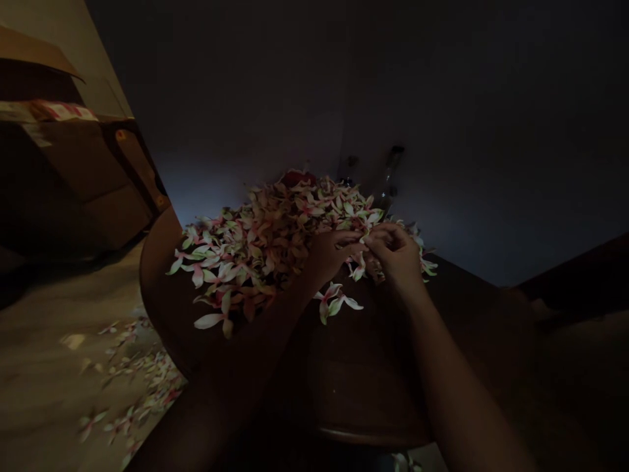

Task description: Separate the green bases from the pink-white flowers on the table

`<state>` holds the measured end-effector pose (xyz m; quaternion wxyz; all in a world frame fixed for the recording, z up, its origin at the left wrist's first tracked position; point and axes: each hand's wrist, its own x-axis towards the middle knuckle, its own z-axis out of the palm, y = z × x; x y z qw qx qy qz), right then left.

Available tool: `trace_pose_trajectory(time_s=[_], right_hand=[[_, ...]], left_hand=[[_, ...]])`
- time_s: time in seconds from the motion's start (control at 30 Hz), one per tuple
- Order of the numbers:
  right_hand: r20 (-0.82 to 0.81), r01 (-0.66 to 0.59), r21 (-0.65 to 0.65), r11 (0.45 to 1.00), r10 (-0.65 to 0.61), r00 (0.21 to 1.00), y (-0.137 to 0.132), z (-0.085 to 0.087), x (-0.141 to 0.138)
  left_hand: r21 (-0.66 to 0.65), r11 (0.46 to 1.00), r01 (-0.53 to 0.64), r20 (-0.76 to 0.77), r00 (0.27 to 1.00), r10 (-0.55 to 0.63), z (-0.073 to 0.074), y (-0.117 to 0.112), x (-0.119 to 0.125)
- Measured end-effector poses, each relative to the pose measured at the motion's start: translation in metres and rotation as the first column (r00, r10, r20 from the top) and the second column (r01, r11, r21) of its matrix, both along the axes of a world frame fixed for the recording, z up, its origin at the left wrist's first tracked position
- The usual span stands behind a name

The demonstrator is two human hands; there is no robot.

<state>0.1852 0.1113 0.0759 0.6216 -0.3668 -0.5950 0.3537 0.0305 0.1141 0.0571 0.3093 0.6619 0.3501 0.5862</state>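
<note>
A large heap of pink-and-white flowers with greenish petal tips covers the back of a dark round table. At the heap's right side, my left hand and my right hand meet with their fingertips close together. Both hands are closed in a pinch around a pale flower, mostly covered by the fingers. A loose flower lies on the tabletop just below my hands. The scene is dim, so fine detail at the fingertips is hard to see.
Behind the heap stand a glass bottle and something red, near a dark wall. Cardboard boxes are stacked at the left. More flowers lie scattered low at the left, beside the table's edge.
</note>
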Motion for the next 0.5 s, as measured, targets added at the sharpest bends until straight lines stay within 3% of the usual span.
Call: trace_pose_trajectory(time_s=[0.2, 0.33, 0.4, 0.5], right_hand=[[0.179, -0.016, 0.062, 0.998, 0.004, 0.984, 0.001, -0.002, 0.003], [0.256, -0.008, 0.088, 0.996, -0.014, 0.967, 0.002, -0.006, 0.005], [0.282, 0.028, 0.138, 0.990, -0.067, 0.957, -0.003, -0.005, 0.003], [0.251, 0.083, 0.230, 0.970, -0.141, 0.958, -0.015, -0.001, -0.004]], left_hand=[[0.050, 0.995, -0.091, -0.098, 0.991, 0.096, 0.005, -0.007, -0.002], [0.058, 0.991, -0.124, -0.070, 0.989, 0.128, 0.005, -0.007, 0.001], [-0.007, 0.986, -0.166, 0.026, 0.986, 0.166, 0.004, -0.005, 0.002], [-0.275, 0.940, -0.201, 0.270, 0.922, 0.277, 0.000, -0.001, -0.001]])
